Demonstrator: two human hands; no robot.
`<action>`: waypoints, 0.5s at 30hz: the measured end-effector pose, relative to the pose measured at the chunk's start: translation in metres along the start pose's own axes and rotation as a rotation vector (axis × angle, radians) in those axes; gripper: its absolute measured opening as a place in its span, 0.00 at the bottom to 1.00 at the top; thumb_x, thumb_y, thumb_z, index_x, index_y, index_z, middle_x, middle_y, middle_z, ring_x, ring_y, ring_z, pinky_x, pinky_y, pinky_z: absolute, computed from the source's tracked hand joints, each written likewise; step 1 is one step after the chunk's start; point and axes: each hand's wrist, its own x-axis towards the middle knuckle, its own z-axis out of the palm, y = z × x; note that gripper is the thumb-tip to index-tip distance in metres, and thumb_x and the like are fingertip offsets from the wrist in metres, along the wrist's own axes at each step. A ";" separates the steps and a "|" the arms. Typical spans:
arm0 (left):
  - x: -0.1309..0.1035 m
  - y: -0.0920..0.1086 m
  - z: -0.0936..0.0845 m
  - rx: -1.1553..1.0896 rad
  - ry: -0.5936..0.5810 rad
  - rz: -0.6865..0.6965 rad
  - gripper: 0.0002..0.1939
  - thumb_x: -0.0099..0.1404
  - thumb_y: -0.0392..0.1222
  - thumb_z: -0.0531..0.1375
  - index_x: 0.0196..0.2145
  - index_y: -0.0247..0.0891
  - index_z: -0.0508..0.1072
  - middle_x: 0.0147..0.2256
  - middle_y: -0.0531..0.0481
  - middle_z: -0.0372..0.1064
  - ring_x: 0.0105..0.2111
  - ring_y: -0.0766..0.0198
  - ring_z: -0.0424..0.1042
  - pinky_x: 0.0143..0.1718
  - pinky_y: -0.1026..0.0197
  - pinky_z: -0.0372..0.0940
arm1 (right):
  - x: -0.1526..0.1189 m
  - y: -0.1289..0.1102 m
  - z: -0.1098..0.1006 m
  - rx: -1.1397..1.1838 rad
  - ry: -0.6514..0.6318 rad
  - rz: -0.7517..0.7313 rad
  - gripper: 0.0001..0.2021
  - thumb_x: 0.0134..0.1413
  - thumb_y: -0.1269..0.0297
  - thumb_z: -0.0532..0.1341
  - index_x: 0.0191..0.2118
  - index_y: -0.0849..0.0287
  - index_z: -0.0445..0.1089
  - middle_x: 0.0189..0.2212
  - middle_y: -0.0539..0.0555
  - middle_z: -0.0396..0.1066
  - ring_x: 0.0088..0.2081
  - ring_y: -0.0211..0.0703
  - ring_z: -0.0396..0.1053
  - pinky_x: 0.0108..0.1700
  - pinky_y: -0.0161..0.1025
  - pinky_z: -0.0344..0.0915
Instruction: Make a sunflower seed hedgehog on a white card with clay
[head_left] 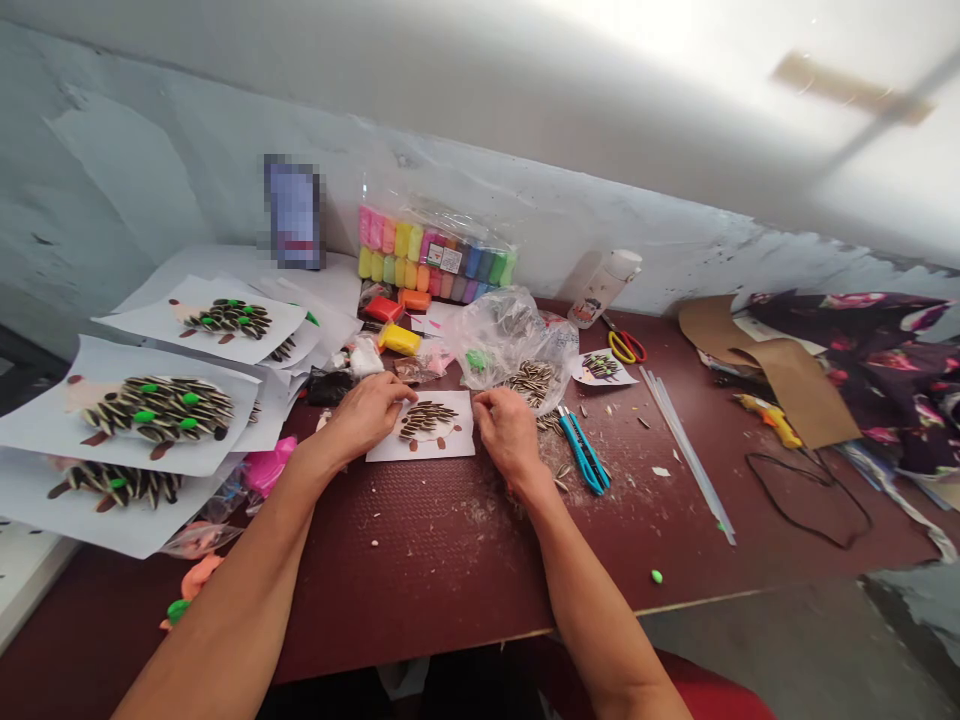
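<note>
A small white paper card (457,440) lies on the dark red table (450,560), with a hedgehog shape of striped sunflower seeds (426,417) stuck on it. My left hand (369,412) rests on the card's left edge, fingertips touching the seed pattern. My right hand (508,432) sits at the card's right edge with the fingers curled; whether a seed is pinched in them cannot be told. Just behind that hand a clear plastic bag (510,335) spills a pile of loose seeds (531,381).
Finished seed hedgehogs on white sheets (161,412) are stacked at left. A bag of coloured clay blocks (435,258), a white bottle (604,287), yellow scissors (626,345), a blue cutter (585,452), clear sticks (686,450), cardboard (802,385) and a black cord (810,495) surround the work.
</note>
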 end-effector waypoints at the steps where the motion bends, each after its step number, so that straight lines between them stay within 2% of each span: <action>1: 0.000 0.000 0.000 0.000 -0.002 -0.001 0.18 0.63 0.30 0.52 0.41 0.37 0.80 0.38 0.44 0.73 0.42 0.56 0.71 0.46 0.55 0.65 | 0.001 0.003 -0.004 -0.028 0.031 0.046 0.08 0.61 0.70 0.58 0.37 0.59 0.75 0.36 0.56 0.75 0.41 0.46 0.70 0.45 0.39 0.61; 3: 0.000 0.000 0.000 -0.001 -0.004 0.000 0.18 0.63 0.30 0.52 0.41 0.37 0.80 0.39 0.44 0.73 0.42 0.56 0.71 0.46 0.55 0.65 | 0.004 0.011 -0.011 -0.097 0.049 0.138 0.09 0.61 0.71 0.58 0.38 0.60 0.76 0.38 0.58 0.76 0.42 0.48 0.70 0.45 0.40 0.61; 7: 0.000 0.000 0.000 -0.003 -0.007 0.003 0.18 0.64 0.31 0.52 0.41 0.38 0.80 0.39 0.44 0.73 0.43 0.56 0.71 0.47 0.55 0.65 | 0.007 0.023 -0.019 -0.193 -0.002 0.248 0.10 0.60 0.71 0.58 0.40 0.61 0.78 0.40 0.59 0.77 0.43 0.48 0.70 0.45 0.40 0.61; 15: 0.000 -0.001 0.000 0.001 -0.015 0.002 0.18 0.63 0.31 0.52 0.40 0.40 0.80 0.38 0.45 0.72 0.43 0.57 0.70 0.48 0.55 0.65 | 0.009 0.029 -0.018 -0.227 -0.034 0.254 0.12 0.62 0.68 0.57 0.43 0.58 0.79 0.39 0.57 0.76 0.43 0.46 0.69 0.44 0.37 0.59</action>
